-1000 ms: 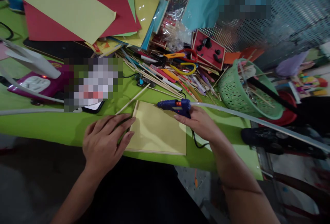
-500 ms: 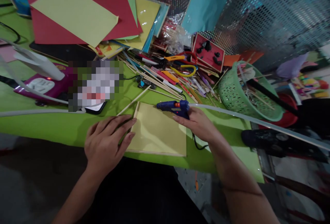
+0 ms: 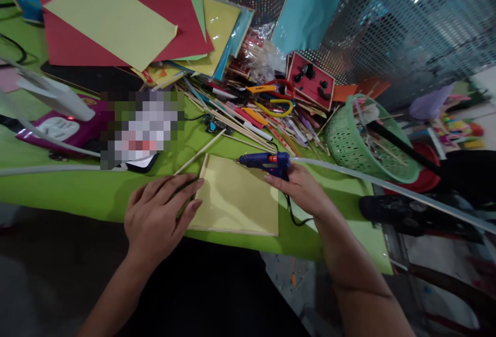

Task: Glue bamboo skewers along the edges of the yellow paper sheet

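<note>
A yellow square panel (image 3: 236,202) with thin pale sticks along its edges lies on the green tabletop in front of me. My right hand (image 3: 298,184) grips a blue hot glue gun (image 3: 263,161), with its nozzle pointing left over the panel's far edge. A long translucent glue stick (image 3: 349,171) trails out of the gun's back to the right. At the panel's left edge rests my left hand (image 3: 163,213), its fingers stretched out and the fingertips touching the edge. A loose thin wooden stick (image 3: 199,152) lies just beyond those fingers.
Scissors (image 3: 275,107), pens and wooden sticks pile up behind the panel. A green basket (image 3: 341,130) stands to the right. Coloured paper sheets (image 3: 112,21), a phone (image 3: 143,163) and a purple power strip (image 3: 62,125) with cables occupy the left. A perforated metal screen (image 3: 372,32) rises behind.
My right hand has shifted the glue gun slightly rightward along the panel's far edge. The left hand stays at the left edge; the whole view has drifted a little.
</note>
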The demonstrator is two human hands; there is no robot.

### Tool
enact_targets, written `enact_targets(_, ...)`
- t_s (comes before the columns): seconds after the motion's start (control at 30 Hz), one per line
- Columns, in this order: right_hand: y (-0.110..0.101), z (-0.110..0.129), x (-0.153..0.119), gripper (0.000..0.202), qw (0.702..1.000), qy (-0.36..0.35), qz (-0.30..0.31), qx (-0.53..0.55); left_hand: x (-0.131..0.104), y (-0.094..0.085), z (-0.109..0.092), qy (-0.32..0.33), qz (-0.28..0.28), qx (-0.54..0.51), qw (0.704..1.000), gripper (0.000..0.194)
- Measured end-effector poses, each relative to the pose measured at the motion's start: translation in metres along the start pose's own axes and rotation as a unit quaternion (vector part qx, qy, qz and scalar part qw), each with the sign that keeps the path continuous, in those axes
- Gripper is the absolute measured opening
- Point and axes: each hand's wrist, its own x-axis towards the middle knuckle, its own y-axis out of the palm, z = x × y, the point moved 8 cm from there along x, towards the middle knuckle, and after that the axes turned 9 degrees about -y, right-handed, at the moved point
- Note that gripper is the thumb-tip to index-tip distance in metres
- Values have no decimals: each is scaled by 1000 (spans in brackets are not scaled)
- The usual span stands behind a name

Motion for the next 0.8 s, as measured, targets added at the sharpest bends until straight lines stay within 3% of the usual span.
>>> enact_targets(0.8, 4, -2, 1, 39, 1000, 3, 5, -4, 0, 1, 0, 2, -5, -4, 1000, 35)
